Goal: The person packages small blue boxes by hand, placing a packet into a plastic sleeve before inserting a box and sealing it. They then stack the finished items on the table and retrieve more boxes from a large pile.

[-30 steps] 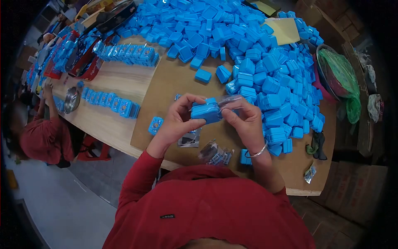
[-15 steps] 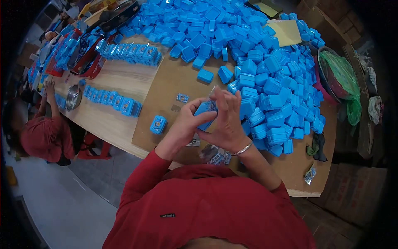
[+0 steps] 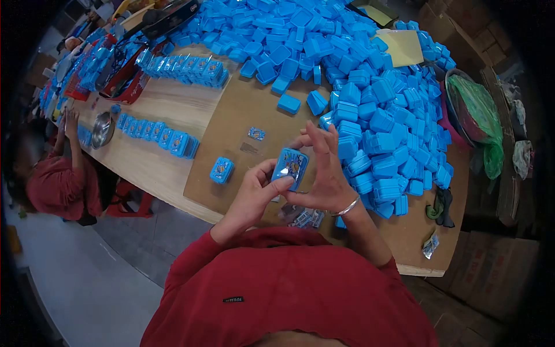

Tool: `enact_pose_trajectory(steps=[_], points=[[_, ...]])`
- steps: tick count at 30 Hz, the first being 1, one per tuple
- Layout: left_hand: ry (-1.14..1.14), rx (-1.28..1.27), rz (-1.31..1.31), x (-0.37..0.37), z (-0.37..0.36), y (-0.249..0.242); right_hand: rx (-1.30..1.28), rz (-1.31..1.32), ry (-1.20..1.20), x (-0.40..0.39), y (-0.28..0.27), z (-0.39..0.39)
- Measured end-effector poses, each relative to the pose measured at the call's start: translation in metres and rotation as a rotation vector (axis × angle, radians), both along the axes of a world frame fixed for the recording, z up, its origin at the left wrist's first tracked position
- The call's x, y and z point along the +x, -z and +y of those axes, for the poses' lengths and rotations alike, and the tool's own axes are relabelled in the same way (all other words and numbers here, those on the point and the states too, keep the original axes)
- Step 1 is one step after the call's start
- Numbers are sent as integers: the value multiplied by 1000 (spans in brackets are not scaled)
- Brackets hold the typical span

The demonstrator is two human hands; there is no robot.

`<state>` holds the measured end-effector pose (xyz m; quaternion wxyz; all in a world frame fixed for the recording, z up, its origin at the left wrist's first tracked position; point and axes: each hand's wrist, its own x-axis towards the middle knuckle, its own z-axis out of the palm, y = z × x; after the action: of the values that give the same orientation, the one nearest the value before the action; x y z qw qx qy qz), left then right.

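My left hand (image 3: 255,191) grips a blue box (image 3: 290,168) with a printed picture on its lid, the thumb pressing on its lower part. Beside the box's right edge is my right hand (image 3: 324,169), its fingers spread and raised, a bracelet at the wrist. Below the hands lie small printed packets (image 3: 306,218) in clear plastic. To the left on the brown board (image 3: 254,110) are a labelled blue box (image 3: 221,170) and a loose printed sticker (image 3: 256,133). Two plain blue boxes, one being a closed one (image 3: 288,104), lie beyond my hands.
A large heap of blue boxes (image 3: 381,118) covers the back and right. Rows of labelled boxes (image 3: 153,132) stand at left near a metal bowl (image 3: 103,130). A co-worker (image 3: 60,188) in red sits at far left. A green bag (image 3: 480,115) is at right.
The box in my left hand has turned so its printed lid faces up. My right hand's fingers have opened away from it. The co-worker's hands have shifted slightly.
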<state>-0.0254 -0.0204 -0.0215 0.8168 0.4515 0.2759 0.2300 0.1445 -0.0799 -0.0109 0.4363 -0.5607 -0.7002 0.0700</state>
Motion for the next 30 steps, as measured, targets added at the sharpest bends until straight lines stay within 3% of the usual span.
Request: enact_pose_trajectory(steps=[7, 11, 14, 15, 18, 23, 27, 30], points=[[-35, -37, 4, -9, -4, 2, 54, 10, -35, -6, 0, 3], [-2, 66, 86, -15, 7, 14, -72, -84, 34, -16, 0, 9], [-139, 536, 368, -26, 31, 36, -235, -135, 109, -24, 24, 25], [-129, 821, 600, -30, 47, 26, -308, -111, 108, -24, 37, 35], [-91, 1233, 814, -34, 95, 38, -405, -71, 133, -26, 86, 59], [-144, 1262, 828, -46, 127, 43, -408, -21, 117, -37, 89, 90], [-181, 1237, 807, -81, 106, 6, -334, -38, -4, -53, 82, 93], [-95, 966, 815, -103, 76, 18, -291, -8, -125, -71, 85, 81]])
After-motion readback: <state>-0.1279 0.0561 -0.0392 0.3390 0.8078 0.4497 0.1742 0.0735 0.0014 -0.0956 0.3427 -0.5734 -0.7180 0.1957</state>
